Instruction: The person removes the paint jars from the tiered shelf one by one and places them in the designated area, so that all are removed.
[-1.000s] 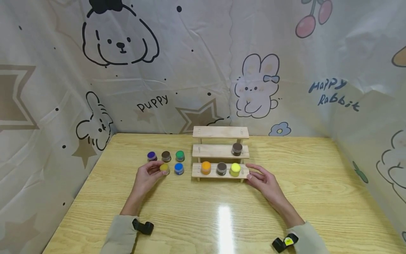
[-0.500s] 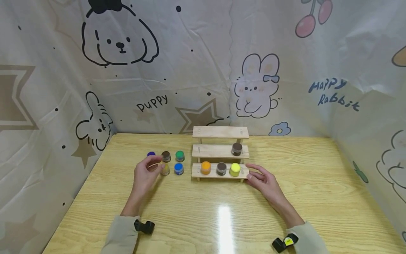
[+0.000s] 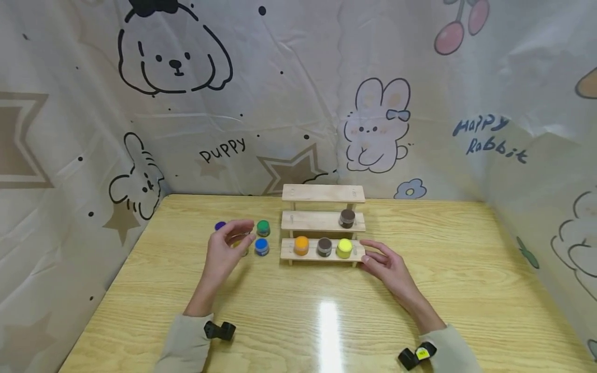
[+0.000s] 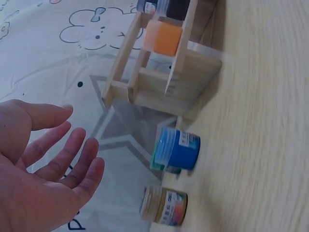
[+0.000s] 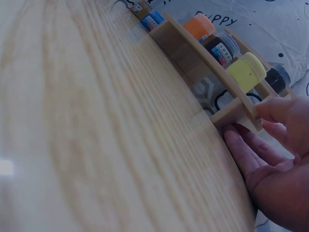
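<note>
The work in hand looks like stocking a three-tier wooden rack [image 3: 310, 221] with small jars, apparently at the point of choosing another. The left hand [image 3: 224, 254] hangs empty over the jars on the desk [image 3: 280, 311], thumb apart from gently bent fingers; the right hand [image 3: 391, 268] pinches the rack's right end. The blue jar [image 3: 262, 247], green jar [image 3: 263, 228] and gold jar [image 4: 173, 208] stand left of the rack. An orange jar [image 3: 301, 246], black jar [image 3: 324, 247] and yellow jar [image 3: 344, 248] line the bottom tier. The next move likely calls for closing the left fingers round one lid while the right steadies the planks. The jars are squat cylinders, with clear, seemingly plastic lids; the rack is pale, flat-planked wood, the desk streaked with grain.
</note>
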Available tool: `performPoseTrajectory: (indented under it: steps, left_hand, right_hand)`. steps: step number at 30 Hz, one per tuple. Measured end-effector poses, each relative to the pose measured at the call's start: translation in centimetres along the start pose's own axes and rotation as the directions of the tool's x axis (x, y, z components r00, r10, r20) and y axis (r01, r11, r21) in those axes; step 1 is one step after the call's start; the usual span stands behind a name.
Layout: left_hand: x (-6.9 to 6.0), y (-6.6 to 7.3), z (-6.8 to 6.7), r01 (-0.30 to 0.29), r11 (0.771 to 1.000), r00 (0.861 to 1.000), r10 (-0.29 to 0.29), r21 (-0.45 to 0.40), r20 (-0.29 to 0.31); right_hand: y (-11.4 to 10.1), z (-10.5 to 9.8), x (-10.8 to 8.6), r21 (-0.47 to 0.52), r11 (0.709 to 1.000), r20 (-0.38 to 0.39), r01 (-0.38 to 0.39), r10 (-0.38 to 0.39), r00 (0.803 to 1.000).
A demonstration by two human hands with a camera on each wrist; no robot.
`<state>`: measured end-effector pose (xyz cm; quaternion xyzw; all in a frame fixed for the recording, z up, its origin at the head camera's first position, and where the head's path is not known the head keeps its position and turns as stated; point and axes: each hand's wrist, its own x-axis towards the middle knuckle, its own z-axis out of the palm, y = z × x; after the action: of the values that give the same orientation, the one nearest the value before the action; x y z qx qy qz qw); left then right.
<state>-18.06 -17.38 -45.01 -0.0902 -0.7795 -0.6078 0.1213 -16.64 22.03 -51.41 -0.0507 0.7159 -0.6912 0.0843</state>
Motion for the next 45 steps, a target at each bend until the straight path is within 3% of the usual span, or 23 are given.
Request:
performPoseTrajectory:
  steps: [8,24,33,41,45]
  left_hand:
    - [0.3,1.1,2.0,-0.023,0.999,0.999,0.025,-0.048,0.044]
    - [1.8,3.0,8.4,-0.085,0.985,0.985,0.106,-0.149,0.138]
    - [2.7,3.6,11.7,-0.053,0.980,0.976,0.092,-0.192,0.197]
    - [3.5,3.8,14.5,-0.056,0.988,0.977,0.084,-0.144,0.198]
    - [3.8,3.7,15.6,-0.010,0.992,0.977,0.036,-0.124,0.212]
  right_hand:
    - [-0.1,0.1,0.1,0.002,1.000,-0.007,0.003,-0.003,1.000]
    - [0.2,0.1,0.0,-0.008,1.000,0.005,0.011,-0.011,1.000]
    - [0.0,0.1,0.1,-0.021,1.000,-0.003,0.004,-0.004,1.000]
    - [-0.2,0.3,0.1,-0.029,1.000,-0.001,-0.007,0.007,1.000]
    - [-0.1,0.2,0.0,-0.024,1.000,0.004,0.002,-0.002,1.000]
